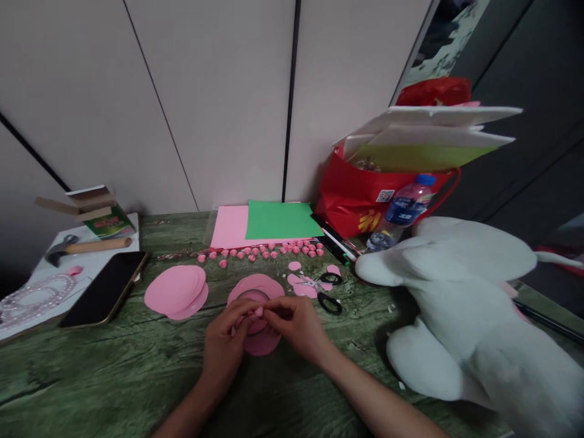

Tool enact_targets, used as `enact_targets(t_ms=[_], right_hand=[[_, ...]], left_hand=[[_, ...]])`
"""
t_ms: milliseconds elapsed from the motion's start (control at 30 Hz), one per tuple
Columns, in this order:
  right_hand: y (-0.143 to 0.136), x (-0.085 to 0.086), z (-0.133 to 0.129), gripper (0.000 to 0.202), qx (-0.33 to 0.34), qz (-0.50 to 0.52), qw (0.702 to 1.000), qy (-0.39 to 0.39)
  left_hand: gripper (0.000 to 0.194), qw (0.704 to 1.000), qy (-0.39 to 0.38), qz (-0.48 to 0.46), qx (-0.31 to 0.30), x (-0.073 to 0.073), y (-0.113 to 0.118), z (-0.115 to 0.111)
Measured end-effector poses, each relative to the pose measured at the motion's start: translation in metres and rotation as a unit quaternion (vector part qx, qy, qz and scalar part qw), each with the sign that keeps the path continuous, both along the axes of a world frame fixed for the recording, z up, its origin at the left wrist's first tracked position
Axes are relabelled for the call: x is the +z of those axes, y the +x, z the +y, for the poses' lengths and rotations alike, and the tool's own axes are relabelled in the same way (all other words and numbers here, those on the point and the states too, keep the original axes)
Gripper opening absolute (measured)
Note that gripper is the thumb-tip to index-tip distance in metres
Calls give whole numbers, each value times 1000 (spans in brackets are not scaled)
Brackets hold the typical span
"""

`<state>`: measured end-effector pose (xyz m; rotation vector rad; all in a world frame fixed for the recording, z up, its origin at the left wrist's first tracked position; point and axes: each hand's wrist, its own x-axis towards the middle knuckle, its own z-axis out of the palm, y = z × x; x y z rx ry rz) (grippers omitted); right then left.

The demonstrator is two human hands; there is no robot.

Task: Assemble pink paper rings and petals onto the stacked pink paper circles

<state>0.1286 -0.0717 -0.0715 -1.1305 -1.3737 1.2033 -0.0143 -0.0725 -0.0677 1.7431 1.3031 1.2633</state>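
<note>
Both hands meet over pink paper circles (262, 345) at the table's middle. My left hand (225, 340) is closed on a small pink paper piece (258, 311). The fingertips of my right hand (301, 325) pinch the same piece from the other side. A dark ring-shaped outline shows on the circles, partly hidden by the fingers. Left of the hands lies another stack of pink circles (176, 291). Scissors (329, 302) with black handles rest on pink scraps at the right. Several small pink rolled pieces (223, 263) line the area behind.
Green paper (283, 220) lies over pink paper (230, 225) at the back. A phone (107, 286), hammer (98, 245) and opened box (109, 222) are left. A red bag (337, 194), bottle (404, 210) and white plush toy (460, 304) stand or lie right.
</note>
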Motion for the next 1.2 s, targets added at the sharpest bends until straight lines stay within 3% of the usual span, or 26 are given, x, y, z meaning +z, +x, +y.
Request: enact_targets(t_ms=[167,467,767,1200], right_hand=[[-1,-2,0,18,-21,-38,999,33],[-1,-4,0,16,7,-25,999,27],[-1,-3,-1,19,-17,-119,990,68],[0,-4,1,17,6,-71,997,43]], left_hand=[[13,1000,1,-4,-8,1,2,0],[15,1000,-19,-22,-2,3,2,0],[15,1000,-18,-10,16,-3,3,-1],[14,1000,-22,-17,11,-2,2,2]])
